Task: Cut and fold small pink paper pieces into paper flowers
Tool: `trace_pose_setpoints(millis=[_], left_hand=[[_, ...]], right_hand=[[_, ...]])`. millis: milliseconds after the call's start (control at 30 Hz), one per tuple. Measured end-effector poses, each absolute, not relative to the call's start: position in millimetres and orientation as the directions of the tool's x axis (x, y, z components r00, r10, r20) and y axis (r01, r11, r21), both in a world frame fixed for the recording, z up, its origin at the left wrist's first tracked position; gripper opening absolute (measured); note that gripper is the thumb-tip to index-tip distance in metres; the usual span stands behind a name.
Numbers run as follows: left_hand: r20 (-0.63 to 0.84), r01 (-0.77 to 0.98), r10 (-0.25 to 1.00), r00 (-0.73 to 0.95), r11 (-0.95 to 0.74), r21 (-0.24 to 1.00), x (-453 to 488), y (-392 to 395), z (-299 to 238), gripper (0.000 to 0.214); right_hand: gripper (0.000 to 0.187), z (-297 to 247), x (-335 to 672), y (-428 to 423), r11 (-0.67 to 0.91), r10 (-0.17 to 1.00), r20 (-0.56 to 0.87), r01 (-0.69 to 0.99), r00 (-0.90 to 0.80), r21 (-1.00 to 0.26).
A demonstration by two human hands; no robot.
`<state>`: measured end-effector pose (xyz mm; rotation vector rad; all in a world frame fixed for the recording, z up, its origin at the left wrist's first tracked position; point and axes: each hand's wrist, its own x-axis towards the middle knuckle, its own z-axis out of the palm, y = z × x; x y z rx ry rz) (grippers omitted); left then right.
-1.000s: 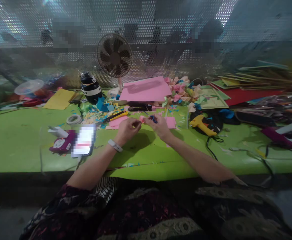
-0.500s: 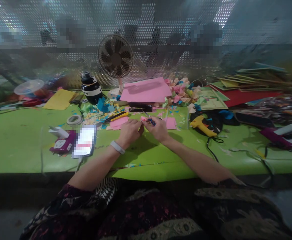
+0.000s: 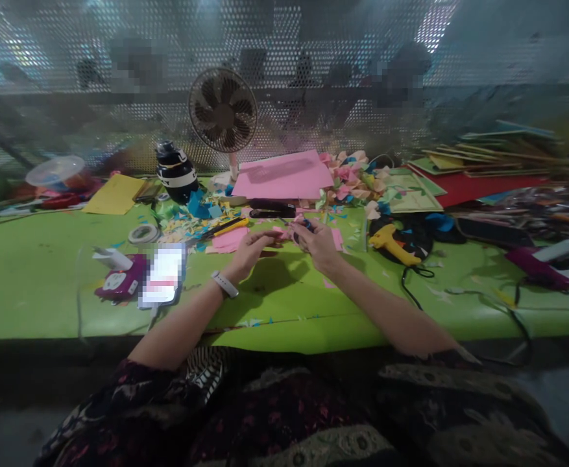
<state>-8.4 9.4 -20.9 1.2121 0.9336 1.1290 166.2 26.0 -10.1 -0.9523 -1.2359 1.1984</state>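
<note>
My left hand (image 3: 251, 251), with a pale band on its wrist, has thumb and fingers pinched on a small pink paper piece (image 3: 279, 231). Close beside it, my right hand (image 3: 319, 244) grips a pair of scissors with dark blue handles (image 3: 306, 224); the fingers mostly hide the blades. Pink paper sheets (image 3: 230, 240) lie under and behind the left hand, and more pink paper shows past the right hand. A yellow cutter knife (image 3: 231, 226) and a black stapler (image 3: 272, 209) rest just beyond. A small pink scrap (image 3: 329, 283) lies below the right hand.
A lit phone (image 3: 163, 275) lies left of my left forearm, by a purple box (image 3: 124, 280). A tape roll (image 3: 144, 234), black bottle (image 3: 177, 174) and fan (image 3: 223, 111) stand farther back. To the right is a yellow glue gun (image 3: 392, 245) with its cord. Paper flowers (image 3: 350, 175) pile behind.
My hands have moved slightly apart, and the left fingers have straightened. The scissors have turned in my right hand. A pink scrap now shows on the table below it.
</note>
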Motion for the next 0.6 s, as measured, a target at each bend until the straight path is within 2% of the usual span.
trace_pose_setpoints(millis=[67, 167, 433, 600], left_hand=[[-0.062, -0.274, 0.958, 0.278, 0.141, 0.951, -7.3, 10.2, -20.6, 0.027], [-0.103, -0.349, 0.941, 0.324, 0.220, 0.911, -6.0, 9.2, -18.4, 0.028], [-0.061, -0.311, 0.954, 0.292, 0.156, 0.938, -6.4, 5.0, -18.0, 0.034], [-0.090, -0.360, 0.978, 0.186, 0.153, 0.920, -8.8, 9.2, -18.9, 0.030]], right_hand=[[0.040, -9.8, 166.1, 26.8, 0.139, 0.986, 0.153, -0.176, -0.066, -0.975], [0.040, -9.1, 165.7, 26.2, 0.145, 0.984, 0.160, -0.180, -0.072, -0.973], [0.041, -10.3, 163.4, 25.1, 0.152, 0.985, 0.164, -0.171, -0.060, -0.974], [0.049, -2.3, 171.7, 21.9, 0.182, 0.974, 0.179, 0.013, -0.138, -0.983]])
